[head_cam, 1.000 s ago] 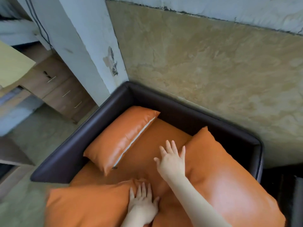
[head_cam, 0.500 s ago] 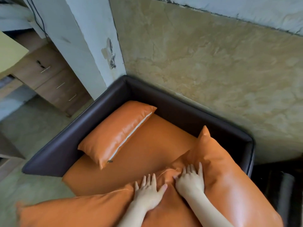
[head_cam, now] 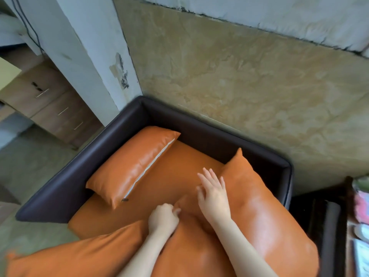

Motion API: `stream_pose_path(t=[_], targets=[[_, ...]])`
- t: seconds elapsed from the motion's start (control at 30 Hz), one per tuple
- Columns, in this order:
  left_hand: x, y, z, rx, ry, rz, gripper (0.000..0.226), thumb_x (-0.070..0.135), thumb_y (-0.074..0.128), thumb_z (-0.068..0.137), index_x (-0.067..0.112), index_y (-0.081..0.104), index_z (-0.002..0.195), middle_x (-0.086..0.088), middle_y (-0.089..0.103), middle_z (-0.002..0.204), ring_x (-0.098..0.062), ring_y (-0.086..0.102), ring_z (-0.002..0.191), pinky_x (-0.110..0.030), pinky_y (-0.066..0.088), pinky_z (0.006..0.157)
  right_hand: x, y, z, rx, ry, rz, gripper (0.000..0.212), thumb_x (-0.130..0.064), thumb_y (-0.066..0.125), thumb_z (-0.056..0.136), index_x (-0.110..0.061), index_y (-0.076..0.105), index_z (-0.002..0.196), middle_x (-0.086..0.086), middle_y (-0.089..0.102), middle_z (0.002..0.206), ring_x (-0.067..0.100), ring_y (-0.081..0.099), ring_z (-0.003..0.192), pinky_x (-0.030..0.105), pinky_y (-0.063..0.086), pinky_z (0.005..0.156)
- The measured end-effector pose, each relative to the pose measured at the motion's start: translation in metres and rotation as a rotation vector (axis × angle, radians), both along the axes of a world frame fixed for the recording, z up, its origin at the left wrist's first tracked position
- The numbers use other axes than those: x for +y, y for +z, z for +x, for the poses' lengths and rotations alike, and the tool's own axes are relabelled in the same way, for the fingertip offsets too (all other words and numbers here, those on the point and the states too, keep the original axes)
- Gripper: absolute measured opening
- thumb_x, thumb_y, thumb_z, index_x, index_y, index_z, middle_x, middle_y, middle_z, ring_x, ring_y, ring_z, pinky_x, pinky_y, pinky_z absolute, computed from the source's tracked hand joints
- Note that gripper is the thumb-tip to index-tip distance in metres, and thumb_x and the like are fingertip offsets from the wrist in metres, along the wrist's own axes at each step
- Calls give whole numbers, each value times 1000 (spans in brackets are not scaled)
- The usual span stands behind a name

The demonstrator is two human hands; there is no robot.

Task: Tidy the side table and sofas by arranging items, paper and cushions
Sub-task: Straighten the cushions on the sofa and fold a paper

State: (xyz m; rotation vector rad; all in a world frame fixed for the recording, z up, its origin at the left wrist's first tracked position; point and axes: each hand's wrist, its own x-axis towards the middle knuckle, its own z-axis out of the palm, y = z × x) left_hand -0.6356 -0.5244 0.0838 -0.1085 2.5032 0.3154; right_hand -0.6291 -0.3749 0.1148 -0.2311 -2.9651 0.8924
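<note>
**Cushion corner pinched, right hand lifted off**

The left hand [head_cam: 164, 218] now curls its fingers around a raised corner of the big orange cushion [head_cam: 265, 220], pinching the fold; half a second ago it lay flat on the leather. The right hand [head_cam: 213, 194] has lifted from the cushion and hovers with fingers spread, just above the seat [head_cam: 179, 176] beside the cushion's inner edge. The big cushion lies across the right part of the sofa [head_cam: 111, 144], its far corner poking up against the dark backrest. A smaller cushion [head_cam: 131, 162] leans on the left armrest, unmoved. Another orange cushion [head_cam: 75, 254] sits at the near left edge. The shift from patting to pinching suggests the person is about to pull or turn the big cushion into place, so the sofa arrangement looks unfinished.
</note>
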Motion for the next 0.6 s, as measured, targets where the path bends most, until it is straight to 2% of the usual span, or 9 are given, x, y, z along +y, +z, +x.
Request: stream_pose_path(t=[0.1, 0.27, 0.37, 0.47, 0.53, 0.6], targets=[[-5, 27, -38, 185, 140, 26, 36, 38, 44, 97, 14, 56, 73, -12, 68, 95, -34, 61, 95, -34, 45, 72, 21, 21, -13, 145, -140, -81, 39, -9, 50, 93, -11, 53, 132, 5, 40, 147, 20, 24, 142, 35, 4, 116], [-19, 79, -106, 454, 269, 115, 43, 35, 44, 98, 11, 56, 65, -15, 66, 81, -36, 59, 81, -39, 49, 73, 80, 39, -15, 184, -437, -100, 39, -12, 48, 95, -10, 51, 133, 6, 36, 149, 23, 19, 144, 41, 1, 116], [-30, 112, -154, 606, 311, 153, 44, 34, 44, 98, 8, 54, 63, -22, 64, 85, -40, 58, 86, -43, 48, 77, 102, 27, 2, 64, -546, -118, 43, -19, 43, 98, -10, 41, 140, 7, 30, 152, 22, 15, 145, 44, 4, 115], [-37, 136, -192, 715, 336, 102, 42, 34, 43, 99, 0, 62, 81, -29, 62, 97, -45, 56, 95, -45, 44, 83, 103, 0, 30, -67, -564, -182, 45, -23, 41, 99, -11, 37, 143, 6, 28, 153, 20, 15, 145, 42, 6, 116], [-33, 144, -207, 761, 306, 59, 44, 33, 41, 100, -3, 63, 91, -31, 61, 102, -46, 54, 99, -45, 42, 78, 99, -22, 50, -178, -566, -216, 46, -25, 39, 100, -12, 35, 144, 6, 27, 153, 20, 15, 144, 40, 8, 116], [-29, 143, -213, 788, 249, 25, 44, 33, 40, 101, -4, 62, 93, -30, 61, 102, -47, 54, 98, -42, 38, 71, 95, -41, 69, -315, -557, -244, 47, -28, 37, 100, -13, 32, 145, 5, 26, 154, 19, 14, 145, 38, 9, 116]])
